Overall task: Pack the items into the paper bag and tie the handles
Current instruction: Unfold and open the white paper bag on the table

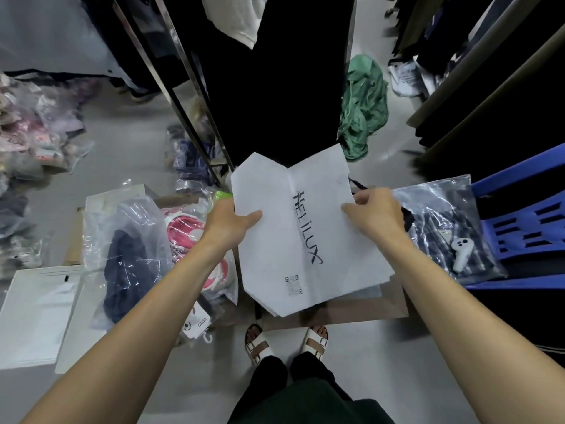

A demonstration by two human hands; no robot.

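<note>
Head view. My left hand (227, 221) and right hand (377, 214) each pinch a side edge of the flat-folded white paper bag (308, 237), held between them. Nothing packed, handles untied, by my judgement. Left: bagged garments (134, 261) on grey floor (122, 148). Right: bagged clothing (440, 224) on blue chair (526, 215).

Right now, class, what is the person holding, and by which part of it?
A flat, folded white paper bag. The left hand grips its left edge; the right hand grips its right edge, near the dark handles.
</note>
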